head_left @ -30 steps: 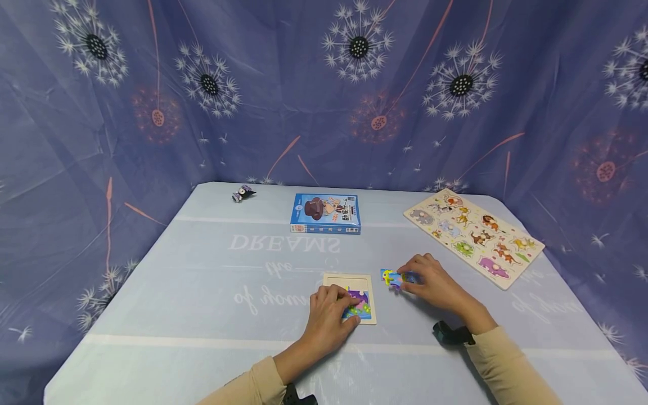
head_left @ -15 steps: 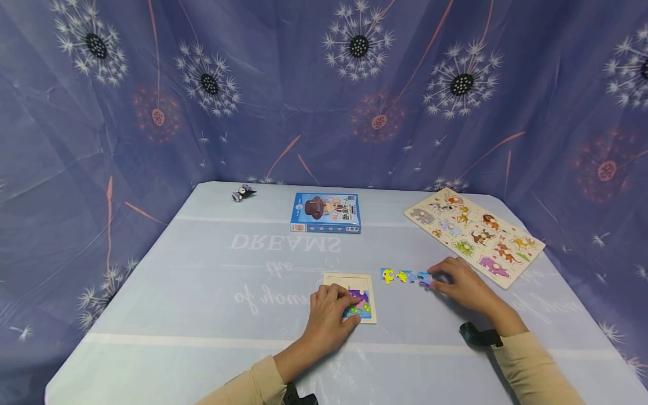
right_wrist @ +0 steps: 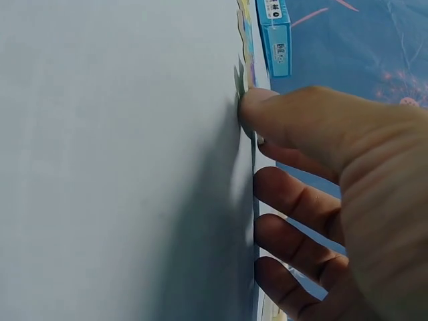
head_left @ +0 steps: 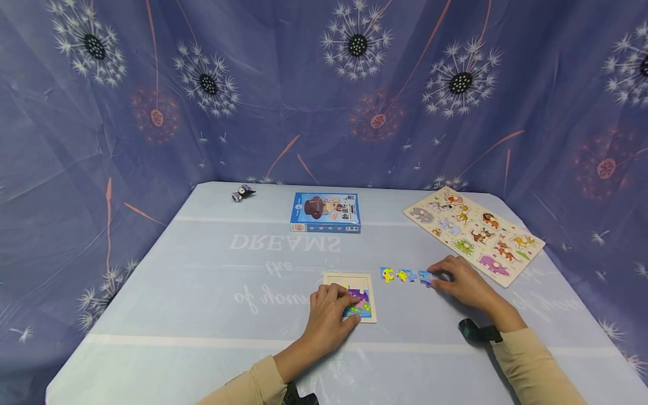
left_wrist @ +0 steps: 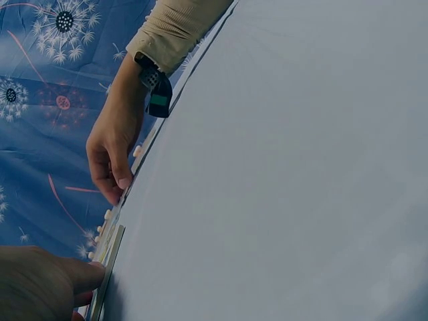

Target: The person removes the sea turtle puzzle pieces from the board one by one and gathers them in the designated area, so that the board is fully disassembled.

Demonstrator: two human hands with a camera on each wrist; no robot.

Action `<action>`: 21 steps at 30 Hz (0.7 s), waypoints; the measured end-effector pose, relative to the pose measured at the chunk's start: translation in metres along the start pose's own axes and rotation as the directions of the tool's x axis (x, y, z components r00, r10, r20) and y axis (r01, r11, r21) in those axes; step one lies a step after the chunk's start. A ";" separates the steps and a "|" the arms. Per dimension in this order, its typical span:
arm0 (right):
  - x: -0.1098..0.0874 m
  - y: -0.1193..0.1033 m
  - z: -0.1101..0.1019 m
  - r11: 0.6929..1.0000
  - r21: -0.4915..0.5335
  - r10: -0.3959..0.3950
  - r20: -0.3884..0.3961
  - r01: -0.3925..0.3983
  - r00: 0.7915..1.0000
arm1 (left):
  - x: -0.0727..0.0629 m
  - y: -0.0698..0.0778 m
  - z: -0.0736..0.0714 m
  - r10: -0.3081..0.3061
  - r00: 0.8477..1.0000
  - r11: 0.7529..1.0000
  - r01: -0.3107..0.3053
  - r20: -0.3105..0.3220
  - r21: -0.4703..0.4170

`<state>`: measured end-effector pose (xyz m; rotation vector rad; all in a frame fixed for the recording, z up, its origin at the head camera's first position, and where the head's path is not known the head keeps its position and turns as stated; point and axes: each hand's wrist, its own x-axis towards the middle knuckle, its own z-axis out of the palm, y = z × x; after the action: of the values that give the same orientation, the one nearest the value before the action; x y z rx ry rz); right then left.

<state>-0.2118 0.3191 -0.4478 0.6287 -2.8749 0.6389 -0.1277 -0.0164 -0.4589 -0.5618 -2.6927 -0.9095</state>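
My left hand (head_left: 328,318) rests on a small wooden puzzle frame (head_left: 372,301), fingers over the purple-and-green picture inside and thumb by its lower right edge. The hand hides the frame's left part. To the right, my right hand (head_left: 463,284) pinches a blue jigsaw piece (head_left: 425,277) at its right side between thumb and finger. That piece is the right-hand end of a short row with a yellow-and-blue jigsaw piece (head_left: 387,275) and another yellow-and-blue piece (head_left: 405,275). In the right wrist view the thumb (right_wrist: 281,117) covers much of the held piece.
A blue box (head_left: 325,214) lies at the back middle of the table (head_left: 167,292). The wooden animal board (head_left: 473,236) sits at the back right, beyond my right hand. A small dark figurine (head_left: 243,193) stands at the back left. A patterned curtain (head_left: 283,101) hangs behind.
My right hand has moved right from over the jigsaw pieces to the row's right end, uncovering them, then has stayed almost still. The left hand has not moved.
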 end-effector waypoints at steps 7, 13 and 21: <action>0.000 0.002 0.001 1.000 0.002 0.004 0.007 -0.004 1.000 | 0.001 0.000 0.000 0.003 1.000 1.000 -0.003 0.001 0.004; -0.001 0.002 0.001 1.000 0.011 0.014 0.018 -0.014 1.000 | 0.000 -0.001 0.001 0.003 1.000 1.000 -0.003 -0.002 -0.001; -0.001 0.001 0.001 0.999 0.033 0.041 0.033 -0.042 0.999 | 0.001 -0.001 0.002 -0.004 1.000 1.000 0.004 0.002 0.001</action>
<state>-0.2113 0.3202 -0.4492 0.5897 -2.9199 0.6902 -0.1288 -0.0156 -0.4608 -0.5572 -2.6970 -0.9097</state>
